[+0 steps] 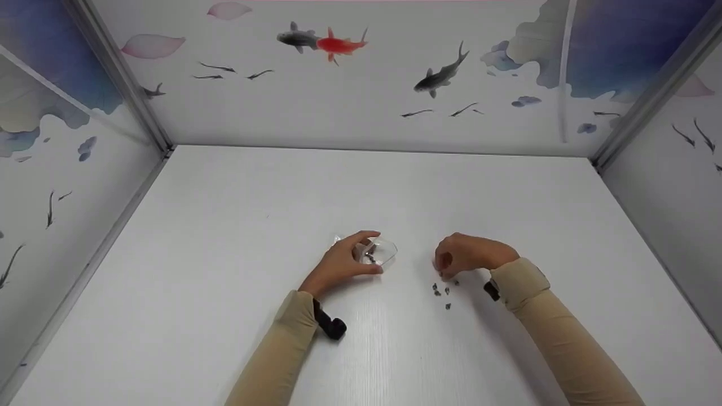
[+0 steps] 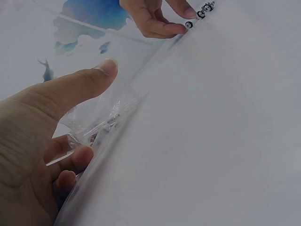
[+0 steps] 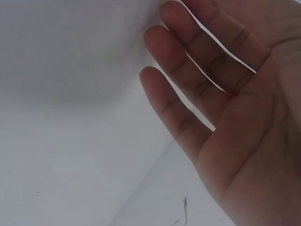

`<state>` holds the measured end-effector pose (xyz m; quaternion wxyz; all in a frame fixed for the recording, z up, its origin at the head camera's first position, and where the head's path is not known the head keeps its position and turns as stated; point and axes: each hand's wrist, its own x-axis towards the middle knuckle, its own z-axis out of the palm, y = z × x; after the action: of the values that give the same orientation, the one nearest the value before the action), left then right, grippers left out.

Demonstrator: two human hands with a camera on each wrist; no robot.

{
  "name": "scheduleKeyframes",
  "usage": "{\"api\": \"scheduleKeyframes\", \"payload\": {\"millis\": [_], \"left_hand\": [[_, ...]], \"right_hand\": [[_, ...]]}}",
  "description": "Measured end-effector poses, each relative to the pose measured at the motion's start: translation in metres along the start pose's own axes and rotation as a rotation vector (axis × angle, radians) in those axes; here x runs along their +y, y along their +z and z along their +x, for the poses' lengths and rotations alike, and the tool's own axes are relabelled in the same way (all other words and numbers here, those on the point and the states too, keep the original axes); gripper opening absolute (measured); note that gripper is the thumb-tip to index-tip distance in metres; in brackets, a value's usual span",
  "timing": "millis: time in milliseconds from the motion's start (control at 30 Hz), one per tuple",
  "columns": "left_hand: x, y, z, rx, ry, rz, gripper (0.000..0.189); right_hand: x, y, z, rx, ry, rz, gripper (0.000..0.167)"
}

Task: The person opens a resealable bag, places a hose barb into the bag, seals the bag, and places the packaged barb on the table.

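My left hand [image 1: 338, 262] holds a clear plastic container [image 1: 386, 251] between thumb and fingers, its opening facing right. Several small dark and silver beads [image 1: 370, 255] lie inside it. In the left wrist view the clear plastic [image 2: 101, 120] shows crinkles and glare, so its exact shape is hard to tell. My right hand [image 1: 471, 252] is lowered to the table on the right. Its thumb and index fingertips close around one silver-and-black bead [image 2: 189, 25]. More loose beads [image 1: 447, 291] lie just in front of that hand. In the right wrist view the other fingers [image 3: 164, 89] are loosely bent, and the fingertip pinch is out of sight.
The white table [image 1: 225, 214] reaches back to a wall panel [image 1: 361, 107] printed with fish and petals. Similar panels stand along the left and right sides. Dark straps with small camera mounts [image 1: 333, 327] sit at both wrists.
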<state>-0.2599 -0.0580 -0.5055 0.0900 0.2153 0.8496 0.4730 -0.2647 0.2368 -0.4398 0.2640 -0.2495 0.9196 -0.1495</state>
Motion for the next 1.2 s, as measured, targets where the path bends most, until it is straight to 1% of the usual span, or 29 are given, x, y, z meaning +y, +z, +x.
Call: {"api": "scheduleKeyframes", "payload": {"millis": [233, 500, 700, 867, 1067, 1200], "left_hand": [[0.000, -0.001, 0.000, -0.002, -0.008, 0.001, 0.073], [0.001, -0.001, 0.000, 0.003, -0.002, 0.002, 0.073], [0.001, 0.000, 0.000, -0.003, -0.012, 0.008, 0.073], [0.000, 0.001, 0.000, -0.001, -0.017, 0.014, 0.072], [0.001, 0.001, 0.000, -0.007, -0.018, 0.019, 0.072], [0.002, 0.000, 0.000, -0.010, -0.014, 0.014, 0.072]], "right_hand": [[-0.002, 0.002, 0.001, -0.004, 0.029, 0.001, 0.012], [-0.005, 0.000, 0.000, -0.017, 0.051, -0.015, 0.010], [-0.005, -0.001, -0.001, -0.025, 0.026, -0.010, 0.010], [-0.006, -0.001, -0.001, -0.010, 0.017, -0.033, 0.009], [-0.009, -0.004, 0.001, 0.013, -0.011, -0.050, 0.009], [-0.015, -0.008, 0.004, 0.023, -0.006, -0.061, 0.008]]}}
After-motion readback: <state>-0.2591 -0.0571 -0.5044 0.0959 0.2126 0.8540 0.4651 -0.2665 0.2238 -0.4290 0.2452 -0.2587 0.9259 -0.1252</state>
